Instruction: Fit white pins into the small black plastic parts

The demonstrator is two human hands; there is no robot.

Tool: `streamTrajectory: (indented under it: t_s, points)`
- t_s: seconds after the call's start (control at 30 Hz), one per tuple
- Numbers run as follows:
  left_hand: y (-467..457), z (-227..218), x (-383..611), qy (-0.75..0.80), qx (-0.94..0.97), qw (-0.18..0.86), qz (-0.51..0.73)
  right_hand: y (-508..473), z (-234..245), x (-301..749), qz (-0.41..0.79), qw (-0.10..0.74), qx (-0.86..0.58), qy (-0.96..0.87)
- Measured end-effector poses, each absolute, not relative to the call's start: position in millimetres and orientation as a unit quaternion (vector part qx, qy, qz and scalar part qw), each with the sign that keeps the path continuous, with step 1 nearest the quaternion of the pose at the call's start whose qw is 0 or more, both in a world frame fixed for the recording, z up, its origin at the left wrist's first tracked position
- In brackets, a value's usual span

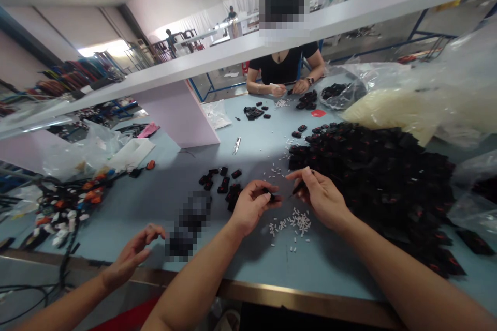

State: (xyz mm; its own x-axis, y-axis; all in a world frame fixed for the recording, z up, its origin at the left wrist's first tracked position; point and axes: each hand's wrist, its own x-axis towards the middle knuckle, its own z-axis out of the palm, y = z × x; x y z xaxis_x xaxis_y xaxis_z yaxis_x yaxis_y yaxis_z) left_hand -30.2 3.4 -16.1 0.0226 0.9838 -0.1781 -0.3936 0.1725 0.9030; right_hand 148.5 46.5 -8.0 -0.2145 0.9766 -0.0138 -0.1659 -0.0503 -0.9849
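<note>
My left hand point(252, 206) is closed in a pinch on a small black part above the blue table point(155, 201). My right hand point(320, 194) is just to its right, its fingers pinched on a thin dark piece whose tip points at the left hand. Directly below both hands lies a scatter of small white pieces point(297, 222). A big heap of black parts with red marks point(388, 176) starts right beside my right hand. A small cluster of black parts point(223, 182) lies just left of my left hand.
Another person's hand point(132, 256) rests at the table's near left edge. A person in black works across the table point(285, 75). Small scissors point(236, 145), tangled cables point(66, 207), plastic bags point(392, 106) and a shelf support point(178, 114) surround the work area.
</note>
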Motion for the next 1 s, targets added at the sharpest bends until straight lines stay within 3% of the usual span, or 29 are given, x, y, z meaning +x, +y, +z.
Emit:
streamTrajectory:
  t_s: [0.3,0.5,0.6,0.67,0.83,1.0]
  points:
    - [3,-15,-29,0.440,0.350,0.626,0.541,47,-14,149,0.617,0.481,-0.383,-0.491]
    - [-1,3,-50,0.452,0.479,0.630,0.412,50,-15,150,0.607,0.500,-0.391,-0.479]
    - [2,15,-60,0.408,0.402,0.553,0.605,50,-14,148,0.612,0.501,-0.389,-0.473]
    - [4,15,-59,0.405,0.385,0.526,0.641,50,-14,146,0.618,0.503,-0.386,-0.464]
    - [-4,-3,-36,0.496,0.482,0.585,0.425,50,-16,147,0.617,0.518,-0.384,-0.451]
    - [-6,-11,-24,0.512,0.479,0.596,0.391,53,-15,148,0.619,0.534,-0.372,-0.440]
